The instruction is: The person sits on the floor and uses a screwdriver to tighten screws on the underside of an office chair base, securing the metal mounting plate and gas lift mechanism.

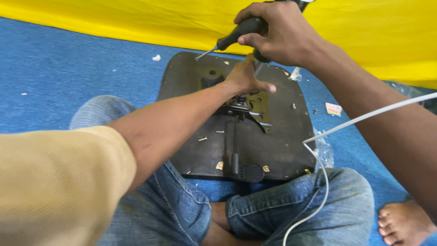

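Above the dark board (273, 146), right hand (282, 34) grips a screwdriver (236, 34); left hand (243, 77) (fingers loose) touches metal bracket (248, 109).

A single head-worn camera looks steeply down and forward, close over the person's crossed legs, at the dark seat board (277, 136) on the blue floor (68, 73), yellow sheet (136, 18) beyond.

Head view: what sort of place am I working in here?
Likely an informal floor workspace, not a bench: blue carpet, a yellow sheet behind, and a dark seat base lying before crossed legs with loose screws.
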